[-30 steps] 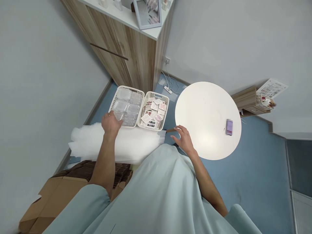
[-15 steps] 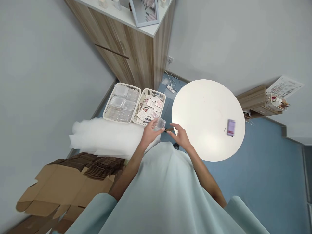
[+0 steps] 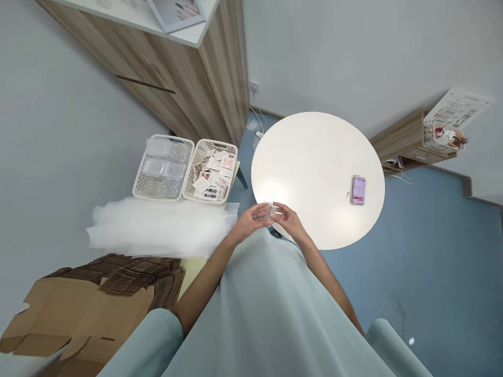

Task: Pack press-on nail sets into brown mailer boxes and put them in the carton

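A small clear plastic box is held between my two hands, in front of my body and over the near left edge of the round white table. My left hand has its fingers closed on the box's left side. My right hand grips it from the right, thumb low and fingers high. What lies inside the box is too small to make out.
Left stand a basket of clear plastic boxes and a basket of small printed cards. White foam sheets and flattened cardboard boxes lie nearer. A blurred purple item rests on the table. Behind is a wooden cabinet.
My right hand has closed in and now grips the clear box together with my left. The box has moved over the table's edge. The view has shifted to the right.
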### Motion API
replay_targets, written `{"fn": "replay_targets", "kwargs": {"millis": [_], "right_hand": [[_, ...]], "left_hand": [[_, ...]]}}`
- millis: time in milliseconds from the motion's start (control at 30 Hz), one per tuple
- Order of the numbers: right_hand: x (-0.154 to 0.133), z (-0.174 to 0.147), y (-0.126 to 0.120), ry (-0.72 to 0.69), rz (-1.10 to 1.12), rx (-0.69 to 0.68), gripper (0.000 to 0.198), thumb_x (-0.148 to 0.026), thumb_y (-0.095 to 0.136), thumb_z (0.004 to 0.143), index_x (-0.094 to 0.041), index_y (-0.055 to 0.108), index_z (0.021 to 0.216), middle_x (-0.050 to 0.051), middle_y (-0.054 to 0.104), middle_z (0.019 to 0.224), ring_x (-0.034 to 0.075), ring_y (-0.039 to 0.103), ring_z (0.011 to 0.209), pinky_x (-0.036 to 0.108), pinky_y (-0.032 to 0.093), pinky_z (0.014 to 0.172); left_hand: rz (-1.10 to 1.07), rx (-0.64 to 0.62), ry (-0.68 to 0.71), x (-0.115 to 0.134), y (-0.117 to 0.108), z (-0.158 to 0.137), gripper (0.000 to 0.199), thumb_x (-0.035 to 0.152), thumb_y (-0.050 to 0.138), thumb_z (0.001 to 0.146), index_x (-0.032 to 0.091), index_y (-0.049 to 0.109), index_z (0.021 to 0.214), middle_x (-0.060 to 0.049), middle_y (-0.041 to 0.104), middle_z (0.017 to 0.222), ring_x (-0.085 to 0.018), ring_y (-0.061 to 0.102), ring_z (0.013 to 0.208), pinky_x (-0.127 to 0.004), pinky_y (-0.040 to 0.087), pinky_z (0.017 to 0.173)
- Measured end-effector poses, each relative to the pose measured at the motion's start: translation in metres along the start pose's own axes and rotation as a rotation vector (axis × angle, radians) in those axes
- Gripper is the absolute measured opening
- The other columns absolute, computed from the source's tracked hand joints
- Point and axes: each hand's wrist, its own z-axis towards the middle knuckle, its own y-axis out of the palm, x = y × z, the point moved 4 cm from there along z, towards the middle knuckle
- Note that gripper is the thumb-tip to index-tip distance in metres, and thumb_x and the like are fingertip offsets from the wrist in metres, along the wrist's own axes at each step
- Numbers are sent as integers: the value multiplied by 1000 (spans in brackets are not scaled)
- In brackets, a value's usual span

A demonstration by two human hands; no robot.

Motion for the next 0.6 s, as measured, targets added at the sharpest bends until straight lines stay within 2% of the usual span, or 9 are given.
{"fn": "replay_targets", "kwargs": {"millis": [167, 333, 600], "right_hand": [[9, -11, -33, 15, 53, 41, 70, -58, 89, 78, -27, 72, 138, 9, 77, 129, 31, 76, 117, 51, 61, 108], [15, -21, -59, 42, 109, 77, 73, -54, 93, 73, -27, 71, 138, 9, 75, 131, 31, 75, 119, 50, 61, 107], [8, -34, -78, 10, 146, 41, 70, -53, 93, 75, -28, 72, 137, 7, 75, 134, 31, 72, 125, 50, 57, 112]], "left_hand": [[53, -71, -6, -1, 30, 12, 87, 48, 97, 67, 23, 66, 145, -17, 65, 149, -40, 61, 139, -58, 53, 115], [115, -96, -17, 1, 55, 20, 82, 50, 98, 66, 21, 71, 139, -16, 68, 146, -42, 60, 140, -57, 55, 113], [67, -154, -20, -1, 67, 21, 86, 49, 98, 66, 22, 69, 142, -17, 64, 152, -41, 60, 140, -59, 54, 114]]}}
